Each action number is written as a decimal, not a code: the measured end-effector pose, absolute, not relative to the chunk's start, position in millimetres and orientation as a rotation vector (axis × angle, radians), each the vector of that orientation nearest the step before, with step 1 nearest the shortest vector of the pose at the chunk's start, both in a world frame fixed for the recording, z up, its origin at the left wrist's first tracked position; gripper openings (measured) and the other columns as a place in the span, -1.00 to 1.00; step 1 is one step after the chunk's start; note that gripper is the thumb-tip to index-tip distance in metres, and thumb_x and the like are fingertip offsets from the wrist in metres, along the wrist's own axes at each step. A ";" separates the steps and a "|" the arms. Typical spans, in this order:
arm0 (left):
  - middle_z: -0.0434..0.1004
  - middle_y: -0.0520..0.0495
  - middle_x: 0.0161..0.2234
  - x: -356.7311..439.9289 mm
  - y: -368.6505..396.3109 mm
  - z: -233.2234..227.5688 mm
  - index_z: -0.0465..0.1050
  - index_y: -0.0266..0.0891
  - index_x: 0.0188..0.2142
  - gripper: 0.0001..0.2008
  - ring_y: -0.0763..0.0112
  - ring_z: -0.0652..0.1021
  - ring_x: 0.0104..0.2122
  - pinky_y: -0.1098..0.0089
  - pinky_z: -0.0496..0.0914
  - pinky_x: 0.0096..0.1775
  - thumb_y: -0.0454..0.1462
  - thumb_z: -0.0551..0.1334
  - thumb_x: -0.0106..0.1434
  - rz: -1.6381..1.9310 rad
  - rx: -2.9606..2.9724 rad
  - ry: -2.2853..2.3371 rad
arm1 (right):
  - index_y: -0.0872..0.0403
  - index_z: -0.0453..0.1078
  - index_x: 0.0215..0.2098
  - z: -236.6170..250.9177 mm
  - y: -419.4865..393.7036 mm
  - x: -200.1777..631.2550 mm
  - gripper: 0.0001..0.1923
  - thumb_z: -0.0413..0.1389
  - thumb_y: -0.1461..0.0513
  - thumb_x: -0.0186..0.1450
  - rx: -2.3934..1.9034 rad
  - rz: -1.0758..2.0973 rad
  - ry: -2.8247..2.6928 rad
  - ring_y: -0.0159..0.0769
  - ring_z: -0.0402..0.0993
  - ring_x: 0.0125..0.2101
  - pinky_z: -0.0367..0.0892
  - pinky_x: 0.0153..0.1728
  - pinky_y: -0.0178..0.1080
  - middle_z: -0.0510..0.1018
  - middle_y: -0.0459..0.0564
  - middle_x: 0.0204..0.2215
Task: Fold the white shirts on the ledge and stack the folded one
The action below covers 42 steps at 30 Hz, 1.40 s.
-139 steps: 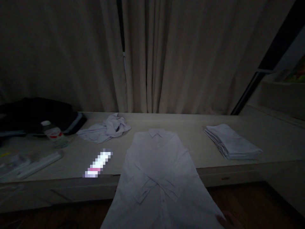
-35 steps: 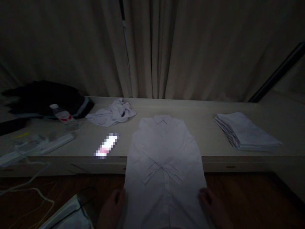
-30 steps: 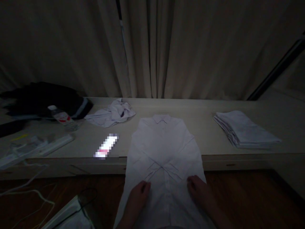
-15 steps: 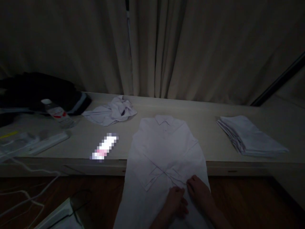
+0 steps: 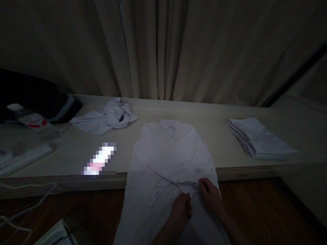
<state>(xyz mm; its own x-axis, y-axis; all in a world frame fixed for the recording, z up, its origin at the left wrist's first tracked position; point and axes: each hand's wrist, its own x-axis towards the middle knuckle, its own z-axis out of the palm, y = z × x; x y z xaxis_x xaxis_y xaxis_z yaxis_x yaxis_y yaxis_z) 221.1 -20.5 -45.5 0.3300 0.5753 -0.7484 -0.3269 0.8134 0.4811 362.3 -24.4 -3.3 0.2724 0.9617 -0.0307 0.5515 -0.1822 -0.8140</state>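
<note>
A white collared shirt [image 5: 167, 153] lies front up, its upper part on the tabletop and its lower part over the near edge. Both sleeves are folded in across its front. My right hand [image 5: 209, 193] pinches the edge of a sleeve end at the shirt's right side, raising the fabric slightly. Close by on the left, my left hand [image 5: 182, 206] has its fingers closed at the lower edge of that same sleeve end. The dim light hides exactly how much cloth lies between the fingers.
A stack of folded white garments [image 5: 263, 139] lies on the right of the table [image 5: 214, 131]. To the left are a crumpled white garment [image 5: 104, 117], a blurred-out bright phone-like object [image 5: 100, 158], a plastic bottle [image 5: 33, 120] and dark cloth [image 5: 33, 95]. White cables [image 5: 38, 200] hang at lower left.
My right hand has lifted the sleeve's edge a little, and the cloth between my hands has opened out. The whole view has shifted slightly, moving the tabletop things leftward.
</note>
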 end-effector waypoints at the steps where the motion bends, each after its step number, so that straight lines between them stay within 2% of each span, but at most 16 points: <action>1: 0.27 0.19 -0.59 222.8 -21.2 -44.9 0.12 -0.15 -0.46 -0.61 0.61 0.35 -0.68 0.56 0.03 -0.64 -0.04 0.30 -0.06 0.604 0.282 1.086 | 0.09 0.38 -0.27 -4.2 -23.8 363.2 -0.67 -0.05 0.03 0.25 -1.833 0.732 -1.341 -0.29 0.41 -0.44 0.31 -0.37 -0.28 0.51 -0.05 -0.45; 4: 0.36 0.14 -0.51 226.8 -26.1 -43.1 0.17 -0.15 -0.43 -0.66 0.53 0.42 -0.63 0.51 0.15 -0.61 -0.07 0.30 -0.06 0.640 0.358 1.094 | 0.11 0.39 -0.18 -5.8 -22.6 366.4 -0.64 -0.04 0.06 0.22 -1.790 0.763 -1.293 -0.32 0.37 -0.50 0.29 -0.44 -0.29 0.45 -0.09 -0.51; 7: 0.35 0.10 -0.51 229.7 -31.7 -41.4 0.24 -0.18 -0.43 -0.67 0.46 0.46 -0.54 0.46 0.25 -0.56 -0.11 0.33 -0.09 0.710 0.426 1.120 | 0.12 0.40 -0.11 -4.1 -22.9 368.3 -0.60 0.03 0.11 0.15 -1.749 0.832 -1.331 -0.32 0.37 -0.50 0.31 -0.43 -0.29 0.44 -0.12 -0.53; 13: 0.35 0.10 -0.57 233.4 -32.5 -43.5 0.20 -0.19 -0.49 -0.66 0.46 0.48 -0.53 0.45 0.27 -0.49 -0.11 0.34 -0.11 0.825 0.442 1.133 | 0.05 0.47 -0.38 -2.7 -27.4 365.2 -0.80 0.05 0.15 0.15 -1.694 0.792 -1.498 -0.24 0.44 -0.37 0.35 -0.31 -0.23 0.54 0.00 -0.41; 19: 0.33 0.12 -0.63 229.6 -33.6 -41.3 0.29 -0.23 -0.51 -0.71 0.55 0.39 -0.61 0.48 0.24 -0.50 -0.20 0.37 -0.16 0.802 0.450 1.085 | 0.04 0.41 -0.38 -8.3 -39.2 357.9 -0.87 0.03 0.21 0.18 -1.734 0.718 -1.671 -0.29 0.41 -0.39 0.32 -0.32 -0.26 0.49 -0.03 -0.41; 24: 0.46 0.00 -0.48 225.3 -34.8 -33.1 0.36 -0.23 -0.43 -0.59 0.40 0.50 -0.46 0.34 0.37 -0.34 0.05 0.29 -0.07 0.757 0.332 1.007 | 0.05 0.45 -0.27 -8.6 -49.0 353.5 -0.82 0.06 0.19 0.21 -1.718 0.663 -1.802 -0.23 0.42 -0.23 0.33 -0.18 -0.21 0.49 0.03 -0.30; 27: 0.42 0.03 -0.53 223.7 -32.4 -32.4 0.34 -0.24 -0.46 -0.53 0.41 0.47 -0.50 0.34 0.36 -0.37 0.10 0.33 -0.14 0.755 0.404 1.050 | 0.01 0.47 -0.22 -4.7 -53.7 353.6 -0.77 0.08 0.12 0.22 -1.661 0.727 -1.804 -0.22 0.42 -0.19 0.34 -0.14 -0.20 0.50 0.04 -0.25; 29: 0.39 0.06 -0.58 222.8 -30.8 -33.5 0.33 -0.25 -0.50 -0.55 0.44 0.46 -0.54 0.38 0.33 -0.42 0.04 0.38 -0.18 0.746 0.495 1.094 | 0.01 0.48 -0.23 -2.7 -55.8 357.4 -0.76 0.05 0.11 0.24 -1.627 0.756 -1.742 -0.23 0.43 -0.20 0.35 -0.15 -0.20 0.50 0.04 -0.25; 32: 0.42 0.03 -0.58 221.9 -30.0 -35.3 0.32 -0.25 -0.47 -0.61 0.37 0.51 -0.52 0.40 0.30 -0.46 -0.04 0.37 -0.12 0.706 0.515 1.121 | 0.08 0.44 -0.19 -4.3 -56.2 370.0 -0.68 -0.01 0.08 0.25 -1.734 0.680 -1.466 -0.24 0.44 -0.29 0.37 -0.23 -0.19 0.50 0.08 -0.28; 37: 0.40 0.06 -0.59 221.5 -32.7 -34.7 0.27 -0.22 -0.41 -0.66 0.31 0.56 -0.48 0.41 0.28 -0.46 -0.07 0.32 -0.05 0.632 0.487 1.120 | 0.17 0.34 -0.06 -13.6 -49.9 389.5 -0.47 0.06 -0.01 0.14 -1.968 0.676 -1.120 -0.33 0.39 -0.53 0.37 -0.39 -0.19 0.51 0.10 -0.25; 39: 0.45 0.04 -0.52 222.4 -33.3 -33.7 0.23 -0.19 -0.36 -0.61 0.33 0.56 -0.47 0.41 0.29 -0.45 -0.02 0.30 -0.04 0.613 0.455 1.105 | 0.13 0.34 -0.07 -14.1 -46.5 391.1 -0.48 0.05 -0.03 0.13 -1.986 0.729 -1.118 -0.34 0.38 -0.56 0.35 -0.43 -0.21 0.53 0.04 -0.31; 42: 0.49 -0.01 -0.35 226.9 -31.5 -33.9 0.14 -0.13 -0.29 -0.51 0.43 0.54 -0.50 0.43 0.26 -0.48 0.13 0.23 -0.01 0.614 0.329 1.091 | 0.08 0.33 -0.13 -9.1 -42.7 391.3 -0.56 -0.01 -0.04 0.18 -2.002 0.773 -1.133 -0.30 0.41 -0.54 0.31 -0.47 -0.25 0.46 -0.09 -0.51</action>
